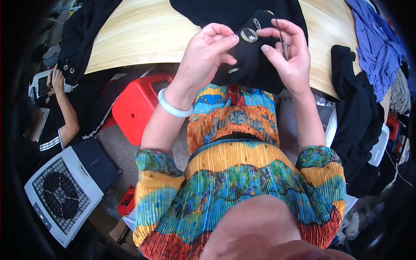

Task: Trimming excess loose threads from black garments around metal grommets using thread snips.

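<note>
Head view: button (249,34) on black garment (249,60) (bunched) touches left fingers (225,41).

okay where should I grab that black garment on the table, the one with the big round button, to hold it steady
Probably pinch the fold of the black garment just left of the round button, coming from the left, as the left hand does. The right hand holds a thin metal tool on the other side, so that flank is taken.

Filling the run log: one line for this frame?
left hand: pinches black garment by large button | right hand: holds thin metal tool | wooden table
</note>
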Demonstrator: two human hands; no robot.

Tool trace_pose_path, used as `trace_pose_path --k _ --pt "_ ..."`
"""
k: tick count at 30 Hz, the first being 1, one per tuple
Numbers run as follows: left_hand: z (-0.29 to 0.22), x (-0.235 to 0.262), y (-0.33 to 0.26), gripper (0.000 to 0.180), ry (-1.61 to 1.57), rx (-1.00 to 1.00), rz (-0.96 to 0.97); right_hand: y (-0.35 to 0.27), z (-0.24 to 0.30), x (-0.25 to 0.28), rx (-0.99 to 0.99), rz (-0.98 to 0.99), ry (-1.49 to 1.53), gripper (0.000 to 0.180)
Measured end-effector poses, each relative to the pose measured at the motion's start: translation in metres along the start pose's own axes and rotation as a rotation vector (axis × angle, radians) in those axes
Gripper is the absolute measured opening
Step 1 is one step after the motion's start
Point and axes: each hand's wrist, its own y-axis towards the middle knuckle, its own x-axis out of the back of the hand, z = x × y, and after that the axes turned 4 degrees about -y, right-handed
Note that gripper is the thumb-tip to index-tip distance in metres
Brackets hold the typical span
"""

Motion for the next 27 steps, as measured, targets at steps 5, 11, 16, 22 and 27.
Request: trace_pose_path --k 5,11,16,22,27 --pt "-0.001 -0.008 0.002 0.013 -0.053 0.008 0.041 -0.001 0.001 -0.001 -0.020 -0.019 -0.088 0.042" --pt "0.002 -0.008 0.003 0.010 0.056 -0.026 -0.019 0.001 -0.005 -0.006 -0.148 0.054 0.174 0.046" --pt "0.007 -0.013 0.004 0.014 0.259 -0.118 -0.098 0.001 -0.016 -0.006 -0.193 0.002 0.110 0.041" --pt "0.027 -0.011 0.003 0.020 0.470 -0.345 -0.180 0.001 -0.018 -0.007 -0.265 -0.046 0.171 0.039" --pt "0.031 -0.005 0.007 0.019 0.580 -0.367 -0.175 0.002 -0.022 -0.009 -0.163 0.014 0.094 0.041"
